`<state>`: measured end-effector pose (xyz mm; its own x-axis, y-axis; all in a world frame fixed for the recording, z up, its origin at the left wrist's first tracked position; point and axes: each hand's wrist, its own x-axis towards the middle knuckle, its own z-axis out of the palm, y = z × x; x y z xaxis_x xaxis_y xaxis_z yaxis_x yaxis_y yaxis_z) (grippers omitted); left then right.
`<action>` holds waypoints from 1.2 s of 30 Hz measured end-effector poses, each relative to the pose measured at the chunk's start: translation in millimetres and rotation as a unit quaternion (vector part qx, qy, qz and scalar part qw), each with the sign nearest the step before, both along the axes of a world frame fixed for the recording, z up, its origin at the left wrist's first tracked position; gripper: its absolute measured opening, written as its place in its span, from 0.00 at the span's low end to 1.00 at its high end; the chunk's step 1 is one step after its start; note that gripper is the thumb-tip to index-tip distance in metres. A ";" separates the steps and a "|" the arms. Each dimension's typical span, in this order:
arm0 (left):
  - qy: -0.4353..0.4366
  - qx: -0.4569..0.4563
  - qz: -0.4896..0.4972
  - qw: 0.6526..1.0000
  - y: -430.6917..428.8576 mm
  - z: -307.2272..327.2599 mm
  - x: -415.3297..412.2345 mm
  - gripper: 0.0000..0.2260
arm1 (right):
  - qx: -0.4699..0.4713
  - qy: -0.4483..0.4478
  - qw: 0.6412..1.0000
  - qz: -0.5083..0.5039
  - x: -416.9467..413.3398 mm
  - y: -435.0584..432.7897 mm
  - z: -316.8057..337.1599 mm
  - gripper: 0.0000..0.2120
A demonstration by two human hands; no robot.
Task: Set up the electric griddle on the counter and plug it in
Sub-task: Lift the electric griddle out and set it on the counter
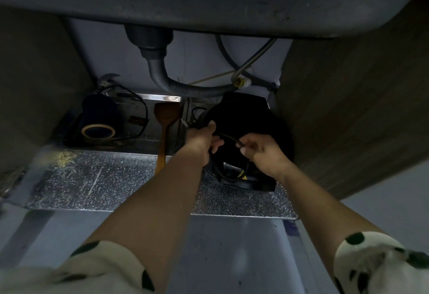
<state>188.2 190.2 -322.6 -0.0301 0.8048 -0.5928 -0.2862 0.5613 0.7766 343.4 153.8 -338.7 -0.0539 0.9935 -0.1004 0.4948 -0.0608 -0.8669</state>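
A round black electric griddle (250, 117) sits on the cabinet floor under the sink, at the right side. Its black power cord (228, 136) runs in a loop across its front between my hands. My left hand (200, 141) is closed around a bundle of the cord at the griddle's left edge. My right hand (262, 148) pinches the cord between thumb and fingers in front of the griddle. The plug is not visible to me.
A grey corrugated drain hose (162, 80) hangs from the sink above. A dark appliance with a tape roll (98, 131) stands at left, a wooden spatula (166, 117) beside it. Cabinet walls close in on both sides; braided supply hoses (253, 58) run at back right.
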 end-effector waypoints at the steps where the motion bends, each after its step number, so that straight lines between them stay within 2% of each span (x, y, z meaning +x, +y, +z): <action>1: -0.003 0.000 0.003 1.000 -1.4 -0.1 0.1 0.16 | 0.003 -0.002 1.000 0.016 0.0 -1.2 1.4 0.08; 5: -0.068 -0.014 0.034 0.997 -1.6 -6.1 -0.6 0.09 | -0.002 -0.016 0.999 0.043 -0.8 -8.4 -0.1 0.08; 9: -0.081 -0.018 0.030 0.996 2.0 -9.5 -3.4 0.04 | -0.031 0.001 0.999 0.008 6.3 -21.6 -4.1 0.07; 10: -0.081 -0.018 0.030 0.996 2.3 -9.8 -6.2 0.04 | -0.026 -0.022 0.999 -0.020 8.6 -25.8 -6.0 0.07; 12: -0.074 -0.018 0.036 0.996 3.9 -11.9 -11.9 0.05 | -0.015 -0.133 0.986 -0.103 11.6 -32.8 -11.6 0.10; 14: -0.063 -0.017 0.052 0.997 5.0 -15.6 -14.9 0.03 | -0.045 -0.252 0.945 -0.205 10.5 -40.9 -17.0 0.20; 15: -0.053 -0.019 0.058 0.997 4.2 -16.6 -15.1 0.04 | -0.081 -0.264 0.926 -0.257 8.3 -44.7 -19.0 0.26; 16: -0.048 -0.021 0.058 0.997 1.6 -17.6 -14.3 0.05 | -0.125 -0.239 0.913 -0.305 5.6 -48.5 -19.9 0.32; 17: -0.039 -0.019 0.055 0.998 -0.8 -18.1 -13.8 0.05 | -0.168 -0.175 0.907 -0.343 2.6 -50.4 -21.3 0.35; 18: -0.038 -0.015 0.050 0.998 -3.6 -18.1 -13.5 0.03 | -0.199 -0.076 0.904 -0.372 0.7 -51.5 -24.6 0.36; 20: -0.031 -0.012 0.043 0.999 -6.8 -19.4 -14.2 0.07 | -0.232 0.159 0.875 -0.393 -1.7 -53.7 -31.1 0.30; 21: -0.024 -0.012 0.041 0.999 -6.8 -21.7 -15.7 0.10 | -0.251 0.244 0.853 -0.388 -3.3 -55.1 -33.2 0.26; 23: -0.011 -0.014 0.041 0.999 -6.1 -25.6 -18.6 0.11 | -0.272 0.338 0.820 -0.373 -3.4 -55.3 -36.1 0.14; 25: -0.005 -0.021 0.048 0.999 -4.3 -31.4 -22.5 0.10 | -0.285 0.386 0.799 -0.362 -2.8 -53.9 -38.7 0.03; 27: 0.001 -0.023 0.050 0.998 -3.5 -37.6 -26.6 0.10 | -0.285 0.420 0.784 -0.357 -0.8 -52.7 -41.1 0.07; 29: 0.016 -0.029 0.040 0.999 -3.0 -41.8 -29.1 0.09 | -0.278 0.428 0.784 -0.354 -2.1 -52.3 -40.7 0.09; 32: 0.040 -0.035 0.033 0.998 -3.7 -41.2 -32.7 0.02 | -0.248 0.422 0.790 -0.369 -6.6 -50.3 -42.9 0.09; 36: 0.081 -0.022 0.022 0.996 -5.0 -44.2 -36.1 0.17 | -0.224 0.416 0.794 -0.382 -8.1 -48.4 -45.5 0.10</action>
